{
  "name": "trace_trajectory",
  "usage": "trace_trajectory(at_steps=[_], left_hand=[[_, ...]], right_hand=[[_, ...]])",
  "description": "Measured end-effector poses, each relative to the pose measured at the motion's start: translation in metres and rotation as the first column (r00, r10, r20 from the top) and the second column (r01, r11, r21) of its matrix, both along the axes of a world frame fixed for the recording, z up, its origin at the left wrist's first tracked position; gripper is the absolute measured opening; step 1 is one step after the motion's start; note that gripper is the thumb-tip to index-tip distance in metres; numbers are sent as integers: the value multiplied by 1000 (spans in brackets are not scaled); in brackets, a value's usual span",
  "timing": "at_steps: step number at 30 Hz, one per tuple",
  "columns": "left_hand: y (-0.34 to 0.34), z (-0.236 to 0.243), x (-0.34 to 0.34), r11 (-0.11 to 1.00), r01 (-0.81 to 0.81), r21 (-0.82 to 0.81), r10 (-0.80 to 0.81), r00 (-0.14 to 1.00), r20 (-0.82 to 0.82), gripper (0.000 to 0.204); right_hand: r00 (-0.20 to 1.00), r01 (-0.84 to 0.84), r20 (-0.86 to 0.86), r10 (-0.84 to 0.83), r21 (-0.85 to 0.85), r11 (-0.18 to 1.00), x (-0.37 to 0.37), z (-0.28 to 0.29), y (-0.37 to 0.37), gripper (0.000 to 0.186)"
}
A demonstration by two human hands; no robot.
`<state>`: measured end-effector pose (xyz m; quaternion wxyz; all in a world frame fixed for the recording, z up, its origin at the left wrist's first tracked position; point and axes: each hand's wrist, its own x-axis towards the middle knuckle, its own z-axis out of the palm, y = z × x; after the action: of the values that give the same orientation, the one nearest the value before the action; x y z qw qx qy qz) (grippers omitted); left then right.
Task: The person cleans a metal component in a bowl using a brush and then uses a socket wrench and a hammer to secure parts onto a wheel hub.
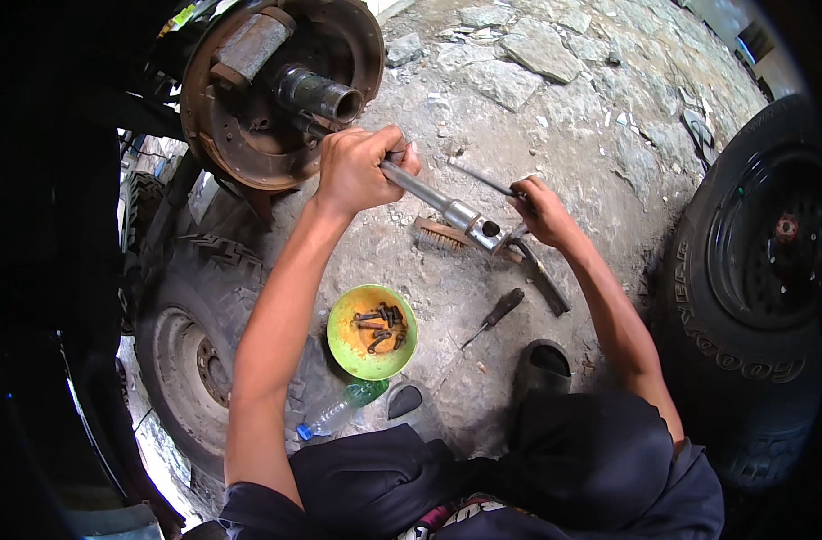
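Note:
My left hand [366, 169] is closed around a long steel socket bar [422, 191]. The bar's thick end, with a round hole through it, points toward my right hand; its other end passes behind my fist toward the rusty brake backing plate [199, 117]. A hollow axle spindle [323, 95] sticks out of that plate. My right hand [539, 211] is closed on a thin dark metal rod [479, 177], whose tip points up and left. Just below lies a wooden wire brush [440, 234], partly behind the socket bar. A dark bent metal tool [544, 281] extends beneath my right wrist.
A green bowl [343, 346] holds several dark bolts. Near it are a plastic bottle [339, 409] and a screwdriver [496, 315]. One tyre [190, 279] lies at left; another tyre [690, 297] stands at right. Flat stones [541, 49] cover the far ground.

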<state>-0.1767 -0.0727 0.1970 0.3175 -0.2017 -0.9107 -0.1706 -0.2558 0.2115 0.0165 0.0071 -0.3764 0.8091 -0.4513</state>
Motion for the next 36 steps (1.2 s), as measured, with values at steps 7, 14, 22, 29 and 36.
trace_trajectory(at_steps=[7, 14, 22, 29, 36], left_hand=[[3, -1, -4, 999, 35, 12, -34, 999, -35, 26], [2, -2, -3, 1000, 9, -4, -9, 1000, -28, 22], [2, -3, -4, 1000, -17, -15, 17, 1000, -10, 25], [0, -3, -4, 999, 0, -37, -1, 999, -33, 24], [1, -5, -2, 1000, 6, -16, -6, 999, 32, 24]], right_hand=[[857, 270, 512, -59, -350, 897, 90, 90, 0, 45], [934, 139, 356, 32, -443, 886, 124, 154, -26, 49], [971, 189, -77, -228, -344, 920, 122, 150, -33, 34], [974, 145, -110, -196, -356, 923, 125, 157, -35, 31], [958, 38, -255, -132, -344, 938, 116, 153, -29, 37]])
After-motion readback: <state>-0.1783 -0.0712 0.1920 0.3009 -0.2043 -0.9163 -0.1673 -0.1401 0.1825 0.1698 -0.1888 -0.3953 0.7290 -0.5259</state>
